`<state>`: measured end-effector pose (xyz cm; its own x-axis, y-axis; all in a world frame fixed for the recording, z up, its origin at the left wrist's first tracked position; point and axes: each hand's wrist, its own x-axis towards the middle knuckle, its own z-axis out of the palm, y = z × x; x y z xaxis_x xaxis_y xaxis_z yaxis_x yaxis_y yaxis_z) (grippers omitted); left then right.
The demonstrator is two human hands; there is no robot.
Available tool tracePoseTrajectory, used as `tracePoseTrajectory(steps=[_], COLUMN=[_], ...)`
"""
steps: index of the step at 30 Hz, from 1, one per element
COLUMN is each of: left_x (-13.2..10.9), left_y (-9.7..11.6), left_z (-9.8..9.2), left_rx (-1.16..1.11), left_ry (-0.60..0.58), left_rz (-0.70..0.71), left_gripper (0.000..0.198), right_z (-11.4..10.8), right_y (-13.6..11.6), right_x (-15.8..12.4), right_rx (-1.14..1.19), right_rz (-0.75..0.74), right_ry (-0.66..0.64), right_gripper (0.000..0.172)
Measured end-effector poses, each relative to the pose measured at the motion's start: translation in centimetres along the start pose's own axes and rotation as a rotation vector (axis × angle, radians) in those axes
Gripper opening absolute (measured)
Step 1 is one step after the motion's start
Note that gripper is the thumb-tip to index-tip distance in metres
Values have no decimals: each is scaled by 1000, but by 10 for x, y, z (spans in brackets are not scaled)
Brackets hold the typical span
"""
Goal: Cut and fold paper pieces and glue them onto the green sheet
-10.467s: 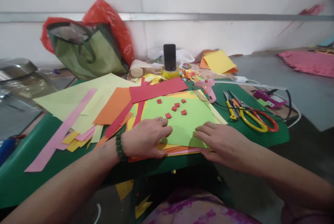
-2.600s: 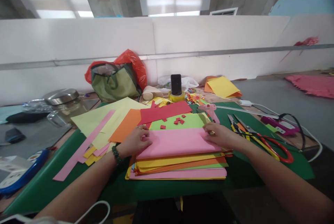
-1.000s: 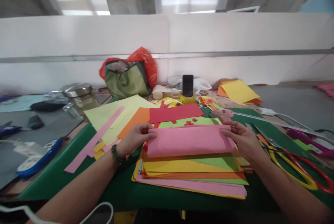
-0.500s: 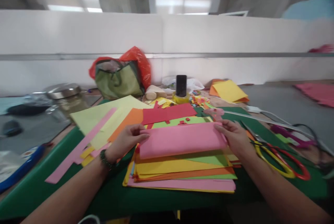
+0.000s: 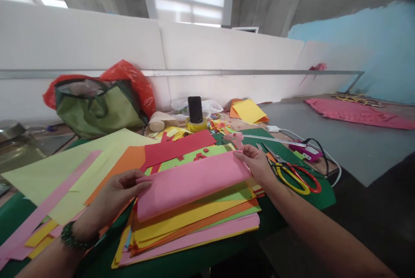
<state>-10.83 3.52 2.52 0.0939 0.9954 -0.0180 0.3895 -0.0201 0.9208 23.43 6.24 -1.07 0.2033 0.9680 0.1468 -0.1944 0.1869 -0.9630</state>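
Observation:
Between my two hands is a folded sheet of pink paper (image 5: 194, 183), its fold curving toward me. My left hand (image 5: 118, 193) pinches its far left corner between thumb and fingers. At the far right corner, my right hand (image 5: 254, 163) grips the sheet the same way. Under it lies a stack of coloured paper (image 5: 194, 222) in yellow, orange, green and pink. Just beyond the pink sheet are a red paper strip (image 5: 181, 148) and small red scraps on light green paper (image 5: 191, 159). Scissors (image 5: 295, 176) with red and yellow handles rest right of my right hand.
A green mat (image 5: 311, 204) covers the work table. Pale yellow sheets (image 5: 97, 152) and pink strips (image 5: 58, 198) lie at left. Behind stand a green bag (image 5: 100, 109), a phone (image 5: 195, 109) on a tape roll and folded yellow paper (image 5: 249, 111). A pink glue gun (image 5: 236, 139) lies beyond my right hand.
The view has turned to the right, so everything appears shifted left. Both hands still hold the pink paper by its far corners, with the fold much as before.

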Motion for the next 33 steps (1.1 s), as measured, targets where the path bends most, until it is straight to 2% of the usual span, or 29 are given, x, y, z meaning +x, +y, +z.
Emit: tracePoseTrajectory(steps=[12,19,27,33], left_x=[1,0,-6,-4], left_y=[-7,-6,1,-6], left_z=[-3,-3,2,4], left_rx=[21,57,-22,-109], left_ry=[-28,-29,-34,-43], left_rz=[26,36,23,39], left_gripper=[44,40,40,39], right_z=[0,-1,-5,-6], right_y=[-1,0,3,4], right_x=[0,-1,-1,0], right_rx=[15,-32,-45,-83], right_rz=[36,22,52,86], right_ry=[10,13,25,95], right_gripper=[42,38,38,40])
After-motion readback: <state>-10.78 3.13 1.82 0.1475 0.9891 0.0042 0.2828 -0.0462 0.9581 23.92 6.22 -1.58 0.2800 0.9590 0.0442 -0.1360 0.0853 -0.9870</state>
